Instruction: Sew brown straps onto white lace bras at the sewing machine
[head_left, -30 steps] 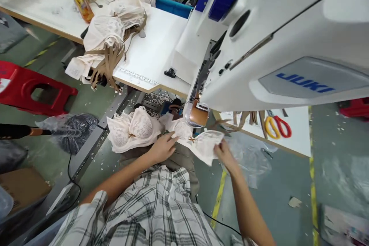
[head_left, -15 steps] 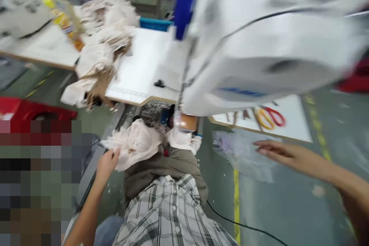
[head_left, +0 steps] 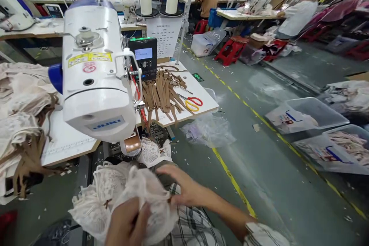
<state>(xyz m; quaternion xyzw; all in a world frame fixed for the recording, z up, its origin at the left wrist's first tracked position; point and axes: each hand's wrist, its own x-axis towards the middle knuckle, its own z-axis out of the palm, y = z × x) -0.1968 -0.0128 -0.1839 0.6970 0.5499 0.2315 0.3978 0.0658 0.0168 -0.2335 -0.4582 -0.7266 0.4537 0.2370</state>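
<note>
My left hand [head_left: 128, 221], at the bottom centre, is closed on a sheer cream lace bra cup [head_left: 147, 196]. On the cup's right edge rests my right hand [head_left: 184, 186], its fingers curved and apart around the fabric; its thumb side is blurred, so whether it pinches the edge is unclear. More cream lace pieces [head_left: 98, 196] with a small brown bow lie over my lap, left of the held cup. Another lace bra [head_left: 152, 152] hangs below the needle area of a white sewing machine [head_left: 98, 69].
Brown strips [head_left: 161, 92] and red and yellow scissors [head_left: 193, 103] lie on the machine table [head_left: 209, 102]. Cream garments [head_left: 21, 96] pile up at left. Plastic bags [head_left: 211, 130] and clear bins [head_left: 314, 113] stand on the floor at right. People sit at machines behind.
The view has swung up and to the right. My hands, apart before, are now together at the lace cup; my right hand has come in from the right side.
</note>
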